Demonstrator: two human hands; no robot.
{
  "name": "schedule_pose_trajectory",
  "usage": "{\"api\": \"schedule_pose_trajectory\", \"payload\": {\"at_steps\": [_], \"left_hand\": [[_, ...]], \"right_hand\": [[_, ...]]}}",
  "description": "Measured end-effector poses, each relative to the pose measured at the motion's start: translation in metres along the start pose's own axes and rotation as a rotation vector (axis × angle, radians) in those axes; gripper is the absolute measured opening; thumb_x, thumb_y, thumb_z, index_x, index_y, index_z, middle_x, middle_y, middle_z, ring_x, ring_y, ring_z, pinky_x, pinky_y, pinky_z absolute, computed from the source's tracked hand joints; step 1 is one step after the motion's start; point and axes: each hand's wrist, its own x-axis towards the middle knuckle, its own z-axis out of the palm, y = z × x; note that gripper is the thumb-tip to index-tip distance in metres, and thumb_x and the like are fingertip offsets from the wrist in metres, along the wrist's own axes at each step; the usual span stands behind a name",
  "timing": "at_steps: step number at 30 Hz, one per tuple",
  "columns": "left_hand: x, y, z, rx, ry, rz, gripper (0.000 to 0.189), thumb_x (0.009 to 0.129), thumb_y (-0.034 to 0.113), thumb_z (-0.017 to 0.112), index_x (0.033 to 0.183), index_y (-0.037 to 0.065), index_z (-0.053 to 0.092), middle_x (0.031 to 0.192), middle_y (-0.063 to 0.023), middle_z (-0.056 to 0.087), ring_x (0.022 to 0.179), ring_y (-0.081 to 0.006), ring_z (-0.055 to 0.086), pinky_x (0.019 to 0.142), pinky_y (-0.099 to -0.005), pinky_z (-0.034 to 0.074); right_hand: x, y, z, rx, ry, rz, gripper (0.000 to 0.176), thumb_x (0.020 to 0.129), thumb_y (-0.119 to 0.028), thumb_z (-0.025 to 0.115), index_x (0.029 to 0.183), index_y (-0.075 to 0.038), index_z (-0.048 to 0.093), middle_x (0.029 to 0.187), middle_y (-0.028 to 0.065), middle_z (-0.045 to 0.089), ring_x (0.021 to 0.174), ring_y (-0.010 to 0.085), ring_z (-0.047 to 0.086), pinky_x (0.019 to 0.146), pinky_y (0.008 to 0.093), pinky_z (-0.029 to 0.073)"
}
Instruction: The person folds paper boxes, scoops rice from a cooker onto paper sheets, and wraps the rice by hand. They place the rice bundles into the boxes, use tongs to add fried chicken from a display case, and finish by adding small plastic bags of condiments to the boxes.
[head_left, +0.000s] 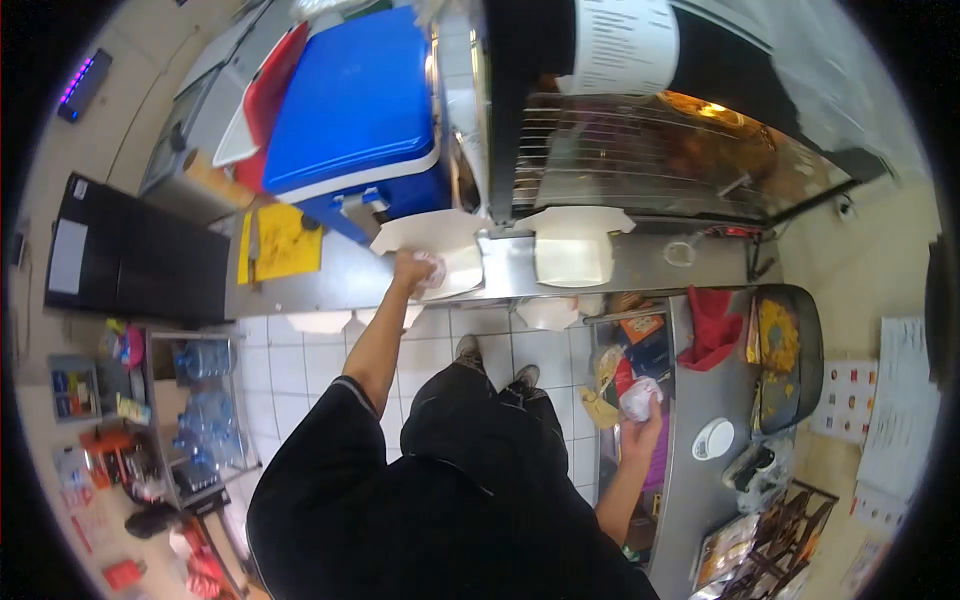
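Observation:
My left hand (412,268) is closed round a small wrapped bundle (430,269), pale with reddish marks, inside the left open carton (461,268) on the steel counter. Out to the right, over the edge of the side table, my right hand (645,425) grips a whitish wrapped bundle (640,400). What is inside either bundle is hidden. A second open carton (573,258) stands to the right of the first, with no hand on it.
A blue cooler (355,100) stands behind the left carton. Left of it, a knife (254,245) lies on a yellow board (292,250). A glass-fronted warmer (640,150) rises behind the right carton. The side table holds a red cloth (710,330) and a round white scale (713,439).

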Motion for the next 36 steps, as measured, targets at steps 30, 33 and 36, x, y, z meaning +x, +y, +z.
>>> {"api": "schedule_pose_trajectory", "payload": {"at_steps": [30,33,36], "left_hand": [[-0.060,0.052,0.014,0.195,0.263,0.108,0.100,0.070,0.028,0.084,0.146,-0.006,0.028,0.134,-0.0294,0.048,0.122,-0.0454,0.050,0.102,-0.0516,0.043],[-0.060,0.043,0.007,0.006,0.275,0.146,0.097,0.070,0.026,0.083,0.144,-0.010,0.031,0.133,-0.0329,0.050,0.122,-0.0476,0.051,0.105,-0.0503,0.042],[-0.048,0.001,0.023,0.040,0.262,0.174,0.097,0.070,0.030,0.083,0.142,-0.012,0.033,0.131,-0.0353,0.052,0.122,-0.0487,0.051,0.107,-0.0500,0.040]], "right_hand": [[0.259,0.135,0.234,-0.958,-0.376,0.056,0.057,0.083,-0.026,0.082,0.124,0.004,0.058,0.111,0.0123,0.067,0.095,0.0209,0.067,0.078,0.0343,0.056],[0.257,0.147,0.233,-1.531,-0.251,-0.315,0.052,0.078,-0.032,0.084,0.113,0.002,0.067,0.100,0.0162,0.070,0.085,0.0246,0.070,0.072,0.0366,0.056],[0.278,0.168,0.210,-1.625,-0.155,-0.568,0.055,0.073,-0.041,0.085,0.103,0.002,0.071,0.098,0.0278,0.067,0.092,0.0382,0.066,0.084,0.0436,0.053]]}}
